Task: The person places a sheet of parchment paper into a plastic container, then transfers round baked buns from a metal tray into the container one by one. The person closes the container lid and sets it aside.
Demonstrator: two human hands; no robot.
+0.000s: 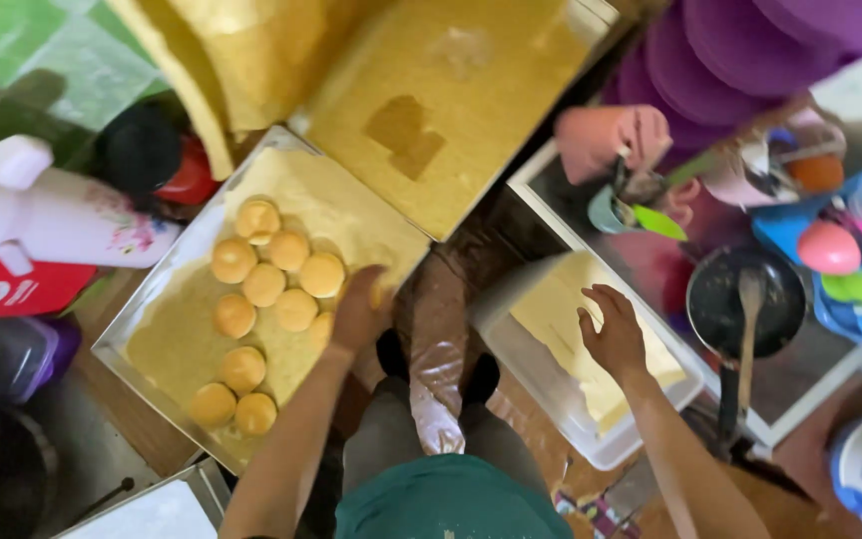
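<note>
My left hand (361, 309) rests on the right edge of a metal tray (142, 319) of yellow crumbs, its fingers curled over a round crumb-coated patty; the grip is partly hidden. Several round golden patties (263, 284) lie in the crumbs to its left. My right hand (613, 331) hovers with fingers spread over a white rectangular tub (541, 384) that holds pale yellow batter, holding nothing.
A second large tray (471, 110) of crumbs lies beyond. A black pan with a wooden spoon (747, 304) sits right. Purple plastic stools (730, 60), pink and red containers (42, 220) and colourful utensils crowd the edges. A plastic bag (438, 359) lies between my knees.
</note>
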